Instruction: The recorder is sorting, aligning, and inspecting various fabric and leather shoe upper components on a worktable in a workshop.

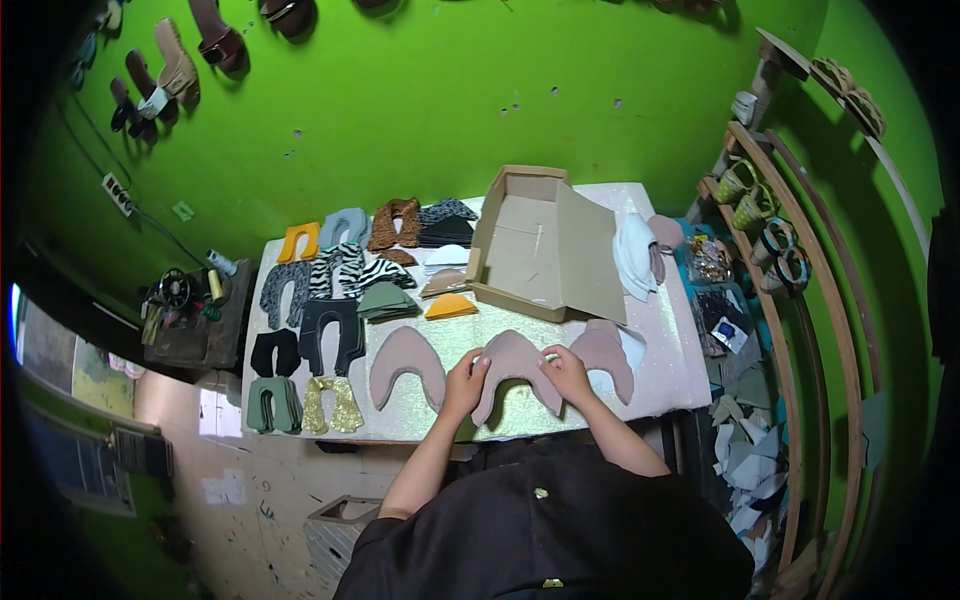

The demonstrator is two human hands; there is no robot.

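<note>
Between my hands, at the table's front edge, is a dusty-pink U-shaped cut piece (513, 362), its curve facing away from me and its two legs toward me. It looks thick, perhaps a stack. My left hand (465, 384) grips its left side with the fingers bent around the edge. My right hand (566, 374) pinches its right side. Just left of it lies a similar pink pile (407, 360). To the right, more pink pieces (610, 355) overlap a white piece (633, 345).
An open cardboard box (515, 245) stands behind my hands. Several piles of patterned and plain cut pieces (335, 270) cover the table's left side. White pieces (632, 257) lie right of the box. A wooden rack (800, 370) with sandals and a scrap heap (750, 450) flank the right.
</note>
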